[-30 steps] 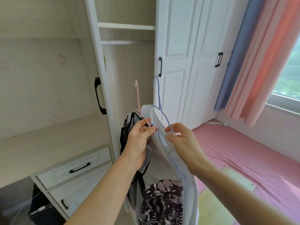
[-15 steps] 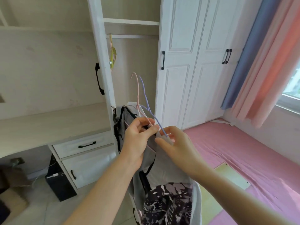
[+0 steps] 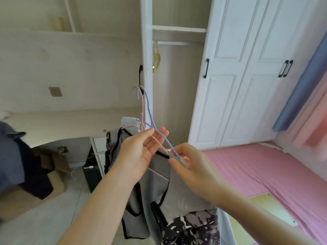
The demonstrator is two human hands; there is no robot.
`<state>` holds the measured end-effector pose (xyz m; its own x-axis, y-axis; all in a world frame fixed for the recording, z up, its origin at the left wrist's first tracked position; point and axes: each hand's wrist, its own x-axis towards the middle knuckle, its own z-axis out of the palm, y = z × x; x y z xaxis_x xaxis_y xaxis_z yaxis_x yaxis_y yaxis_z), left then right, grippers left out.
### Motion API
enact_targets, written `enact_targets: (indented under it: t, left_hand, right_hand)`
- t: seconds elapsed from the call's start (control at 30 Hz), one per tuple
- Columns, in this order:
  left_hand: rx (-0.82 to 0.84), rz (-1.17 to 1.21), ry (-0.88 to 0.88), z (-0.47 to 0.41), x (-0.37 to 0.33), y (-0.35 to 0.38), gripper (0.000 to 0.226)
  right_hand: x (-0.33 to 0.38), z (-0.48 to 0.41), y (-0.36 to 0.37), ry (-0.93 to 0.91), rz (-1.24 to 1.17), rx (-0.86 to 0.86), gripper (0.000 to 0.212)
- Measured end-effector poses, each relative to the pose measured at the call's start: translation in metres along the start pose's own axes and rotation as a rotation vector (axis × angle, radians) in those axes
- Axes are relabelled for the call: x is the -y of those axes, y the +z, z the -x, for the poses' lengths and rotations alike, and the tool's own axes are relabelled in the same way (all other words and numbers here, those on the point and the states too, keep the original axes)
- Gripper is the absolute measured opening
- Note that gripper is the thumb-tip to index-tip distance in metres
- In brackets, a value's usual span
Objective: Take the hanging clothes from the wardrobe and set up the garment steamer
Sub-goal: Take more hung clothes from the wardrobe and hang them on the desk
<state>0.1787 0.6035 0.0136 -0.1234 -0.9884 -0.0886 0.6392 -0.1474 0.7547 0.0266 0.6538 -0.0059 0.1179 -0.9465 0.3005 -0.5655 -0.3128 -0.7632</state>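
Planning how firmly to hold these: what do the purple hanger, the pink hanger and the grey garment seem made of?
Purple hanger: thin rod, matte even colour, probably coated wire, possibly plastic. Pink hanger: same slim build and dull finish, likely the same. Grey garment: soft matte cloth with black trim; it drapes and folds; weave too blurred to tell.
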Motion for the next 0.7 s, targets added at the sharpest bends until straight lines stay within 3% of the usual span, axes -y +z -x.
enact_targets:
  t: [0.23, 0.4, 0.7]
  left_hand:
    - [-0.029, -0.064, 0.023, 0.021, -0.035, -0.034, 0.033]
    - [-0.095, -0.135, 0.178, 0.03, -0.057, -0.079, 0.037]
    - [-0.227, -0.297, 0.35, 0.047, -0.121, -0.17, 0.036]
  right_hand:
    - [0.02, -0.012, 0.038, -0.054, -0.06, 0.093, 0.005]
    - [0.045, -0.029, 0.072, -0.052, -0.183, 0.192, 0.015]
    - [0.103, -0.063, 0.177, -0.212, -0.164, 0.283, 0.02]
